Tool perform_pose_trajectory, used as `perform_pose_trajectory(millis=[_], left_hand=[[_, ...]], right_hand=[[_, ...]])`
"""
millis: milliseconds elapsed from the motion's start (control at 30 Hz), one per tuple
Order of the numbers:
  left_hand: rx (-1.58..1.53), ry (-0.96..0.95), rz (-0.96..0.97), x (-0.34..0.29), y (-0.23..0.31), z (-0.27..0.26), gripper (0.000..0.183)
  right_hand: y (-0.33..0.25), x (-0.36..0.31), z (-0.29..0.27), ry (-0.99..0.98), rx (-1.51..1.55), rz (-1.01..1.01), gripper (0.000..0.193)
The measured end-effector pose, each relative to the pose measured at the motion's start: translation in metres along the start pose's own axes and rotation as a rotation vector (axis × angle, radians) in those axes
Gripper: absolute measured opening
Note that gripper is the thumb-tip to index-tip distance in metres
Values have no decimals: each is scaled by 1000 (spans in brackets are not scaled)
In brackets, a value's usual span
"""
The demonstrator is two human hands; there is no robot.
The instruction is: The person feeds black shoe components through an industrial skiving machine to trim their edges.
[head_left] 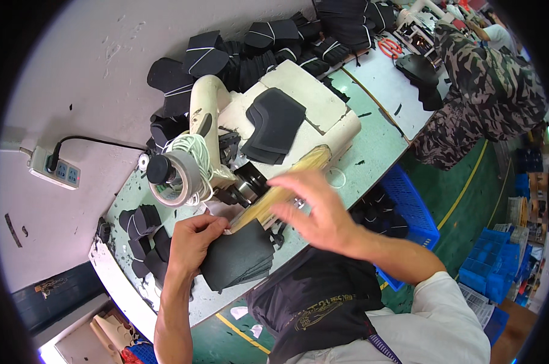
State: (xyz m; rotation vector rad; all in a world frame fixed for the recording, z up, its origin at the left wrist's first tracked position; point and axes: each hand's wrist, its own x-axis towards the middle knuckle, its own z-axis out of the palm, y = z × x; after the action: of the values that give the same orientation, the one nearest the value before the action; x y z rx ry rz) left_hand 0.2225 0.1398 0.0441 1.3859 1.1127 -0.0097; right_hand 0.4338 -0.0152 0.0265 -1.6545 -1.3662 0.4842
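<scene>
Here, the left hand (192, 239) gripped a stack of black fabric pieces (241, 258) at its upper edge, pressed flat on the bench (371, 151) just right of that hand. The right hand (317, 209), blurred, was spread open above a yellowish strip (286, 182) beyond the stack. A cream sewing machine (274, 115) stood beyond both hands, a tape roll (174, 176) just above the left.

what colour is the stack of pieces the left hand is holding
Black, or very dark grey; the stack of pieces under the left hand shows best in the head view.

left hand (191, 240) fingers pinched shut, right hand (314, 206) open, blurred
</scene>
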Motion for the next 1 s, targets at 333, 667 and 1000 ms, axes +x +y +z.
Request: perform_pose_trajectory(millis=[333, 667, 1000], left_hand=[[196, -104, 151, -13, 12, 17, 35], [306, -184, -6, 22, 14, -10, 22], [431, -183, -169, 43, 27, -23, 25]], right_hand=[[-34, -23, 36, -393, 875, 754, 50], [2, -12, 26, -488, 470, 471, 26], [11, 17, 9, -207, -102, 35, 34]])
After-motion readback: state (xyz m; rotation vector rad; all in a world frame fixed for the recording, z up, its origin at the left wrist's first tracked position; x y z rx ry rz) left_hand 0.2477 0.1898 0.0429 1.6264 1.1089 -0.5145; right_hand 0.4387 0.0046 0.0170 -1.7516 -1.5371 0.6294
